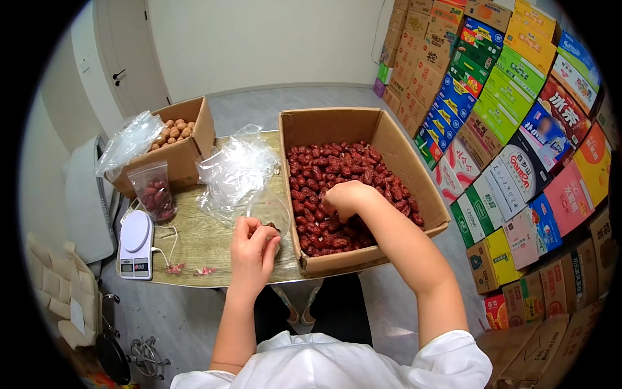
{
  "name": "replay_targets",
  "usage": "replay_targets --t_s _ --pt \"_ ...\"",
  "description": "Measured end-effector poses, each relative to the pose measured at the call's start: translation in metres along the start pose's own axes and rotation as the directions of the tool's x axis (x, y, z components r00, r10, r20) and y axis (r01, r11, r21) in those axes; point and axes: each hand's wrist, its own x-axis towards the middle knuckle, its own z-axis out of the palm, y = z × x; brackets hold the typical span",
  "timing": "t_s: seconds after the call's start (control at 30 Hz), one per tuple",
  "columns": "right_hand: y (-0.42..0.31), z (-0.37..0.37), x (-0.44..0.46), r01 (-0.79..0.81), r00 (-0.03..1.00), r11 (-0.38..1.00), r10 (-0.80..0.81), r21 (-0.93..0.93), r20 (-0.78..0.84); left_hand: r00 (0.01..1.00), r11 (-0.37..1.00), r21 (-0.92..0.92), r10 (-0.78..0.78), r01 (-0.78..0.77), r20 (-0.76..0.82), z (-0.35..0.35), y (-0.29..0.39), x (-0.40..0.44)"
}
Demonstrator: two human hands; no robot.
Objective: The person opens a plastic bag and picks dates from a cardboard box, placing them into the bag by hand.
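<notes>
A large cardboard box (pixel 418 175) full of red dried dates (pixel 337 162) stands on the table's right part. My right hand (pixel 345 200) reaches down into the dates; its fingertips are hidden among them. Left of the box, my left hand (pixel 254 249) is closed, the fingers pinched near a small dark thing (pixel 272 226) and the edge of a clear plastic bag (pixel 267 206). More clear plastic bags (pixel 240 162) lie in a heap behind that hand. A zip bag (pixel 155 194) with some dates in it stands further left.
A white kitchen scale (pixel 136 243) with a white cable lies at the table's left edge. Behind it, a cardboard box (pixel 188 155) holds walnuts (pixel 173 131) and plastic bags. Stacked cartons (pixel 492 129) line the right wall. A beige chair (pixel 61 285) stands at the left.
</notes>
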Motion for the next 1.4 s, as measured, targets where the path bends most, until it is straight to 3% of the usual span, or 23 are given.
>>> replay_targets --t_s 0.2,0.4,0.73,1.0,1.13,1.2,1.3,1.4 --pt "-0.008 0.001 0.002 0.089 0.966 0.996 -0.087 0.002 0.245 0.999 0.999 0.005 0.036 -0.036 -0.006 0.003 -0.002 0.000" --pt "-0.023 0.008 0.004 0.073 0.933 0.986 -0.015 -0.147 0.360 0.999 0.999 0.008 0.032 -0.032 0.003 0.002 -0.001 0.000" --pt "-0.012 0.021 0.025 0.126 0.956 0.988 -0.098 -0.088 0.276 1.000 1.000 -0.002 0.019 -0.019 0.007 0.004 -0.001 0.000" --pt "-0.028 0.025 0.022 0.086 0.969 0.937 0.000 -0.338 0.248 0.999 0.999 0.005 0.034 -0.034 0.012 0.005 0.000 0.001" --pt "-0.027 0.027 0.026 0.070 0.971 0.948 0.007 -0.311 0.238 0.999 0.999 0.011 0.045 -0.046 0.015 0.005 -0.001 0.002" --pt "-0.025 0.029 0.025 0.031 0.996 0.978 -0.014 -0.204 0.088 0.999 0.999 0.008 0.038 -0.038 0.016 0.004 -0.001 0.002" --pt "-0.027 0.026 0.023 0.104 0.979 0.966 -0.059 -0.235 0.194 0.999 0.999 0.008 0.034 -0.034 0.014 0.004 -0.001 0.002" --pt "-0.029 0.025 0.016 0.104 0.981 0.966 -0.061 -0.235 0.183 0.999 0.999 0.014 0.043 -0.043 0.010 0.005 -0.002 0.002"
